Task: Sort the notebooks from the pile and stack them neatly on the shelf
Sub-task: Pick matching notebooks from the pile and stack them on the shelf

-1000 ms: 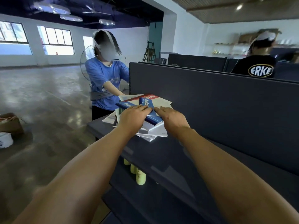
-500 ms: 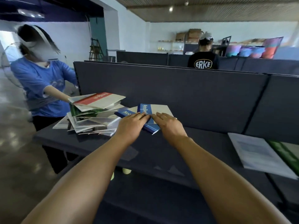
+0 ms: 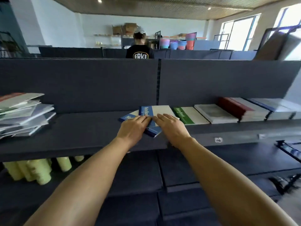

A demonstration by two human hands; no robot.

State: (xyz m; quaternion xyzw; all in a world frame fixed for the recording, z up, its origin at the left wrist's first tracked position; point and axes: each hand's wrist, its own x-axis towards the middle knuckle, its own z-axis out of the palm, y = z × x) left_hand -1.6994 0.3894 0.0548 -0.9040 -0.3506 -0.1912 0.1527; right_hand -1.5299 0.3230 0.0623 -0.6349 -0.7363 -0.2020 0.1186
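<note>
Two blue notebooks are pressed flat on the shelf by the open left hand and right hand, hemmed between the untidy pile and a green notebook.

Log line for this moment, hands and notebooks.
left hand flat on blue notebooks | right hand flat on same | beside green notebook | pile left

Landmark: the dark shelf. Two blue-and-white notebooks lie flat at the shelf's middle, fanned so that the upper one sits skewed over the lower; each carries a blue spine band with pale lettering. The pile, a loose, uneven heap of mixed covers, occupies the shelf's left end. On the shelf's right half, touching side by side in a row: a green-banded notebook, a grey stack, a red-spined stack, and a blue-edged stack.
</note>
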